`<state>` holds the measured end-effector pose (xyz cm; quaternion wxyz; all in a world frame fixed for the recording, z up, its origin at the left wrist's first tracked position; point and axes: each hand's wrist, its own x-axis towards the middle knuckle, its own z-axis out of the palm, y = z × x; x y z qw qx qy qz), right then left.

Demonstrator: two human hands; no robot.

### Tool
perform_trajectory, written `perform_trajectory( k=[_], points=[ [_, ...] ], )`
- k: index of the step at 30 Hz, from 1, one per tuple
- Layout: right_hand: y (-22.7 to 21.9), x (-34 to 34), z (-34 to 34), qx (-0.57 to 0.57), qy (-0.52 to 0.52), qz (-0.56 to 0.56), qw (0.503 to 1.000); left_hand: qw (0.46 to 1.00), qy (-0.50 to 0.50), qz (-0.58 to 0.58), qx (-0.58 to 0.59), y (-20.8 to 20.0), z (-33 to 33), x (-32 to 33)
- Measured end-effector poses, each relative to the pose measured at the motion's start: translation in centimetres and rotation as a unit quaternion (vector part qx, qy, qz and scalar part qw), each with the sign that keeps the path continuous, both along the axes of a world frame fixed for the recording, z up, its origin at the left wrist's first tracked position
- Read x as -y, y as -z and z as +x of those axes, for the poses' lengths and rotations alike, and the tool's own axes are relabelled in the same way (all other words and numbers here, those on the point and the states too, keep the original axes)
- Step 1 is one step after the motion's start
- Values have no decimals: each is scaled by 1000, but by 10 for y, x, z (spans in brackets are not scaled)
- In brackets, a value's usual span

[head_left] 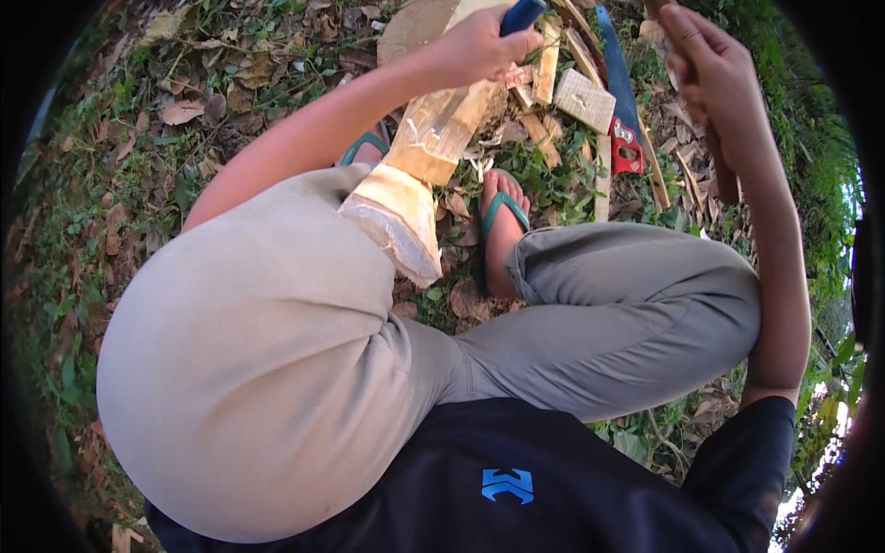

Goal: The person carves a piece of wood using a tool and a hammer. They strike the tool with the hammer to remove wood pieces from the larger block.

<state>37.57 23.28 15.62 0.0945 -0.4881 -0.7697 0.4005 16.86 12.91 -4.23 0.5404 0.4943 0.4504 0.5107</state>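
Note:
My left hand (475,48) is closed round the blue handle of a chisel (523,17). Its metal blade slants down to the left against a pale carved piece of wood (431,138). That piece runs from the top edge down between my legs, with a flared, rough end near my left knee; curled shavings lie on it. Raised at the upper right, my right hand (714,78) grips a brown wooden stick (722,170), its lower end showing beside my wrist and its upper end leaving the picture. The stick is apart from the chisel.
Right of the carved piece lies a handsaw (627,143) with a blue blade and red handle. Around it are a square wood block (584,101), offcuts and strips. Leaves and grass cover the ground. My sandalled foot (504,221) is close to the wood.

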Motion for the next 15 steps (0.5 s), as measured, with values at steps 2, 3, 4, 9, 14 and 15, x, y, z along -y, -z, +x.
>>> perform_trajectory(
  k=[2,3,4,9,14,15],
  points=[
    [-4,3,-2,46,-18,21,999,1000,3,6,11,3,-7,-5],
    [0,13,-3,106,-2,3,994,1000,-10,6,11,0,-5,-6],
    [3,7,3,84,-7,0,996,1000,-24,7,10,-2,0,-2],
    [3,4,-1,-31,16,15,999,998,-3,-7,67,-13,-7,2],
    [9,-3,6,5,7,0,1000,996,-15,-33,85,-7,-4,8],
    [9,-6,8,-17,16,9,1000,996,-20,-34,80,-6,-4,10]
  ],
)
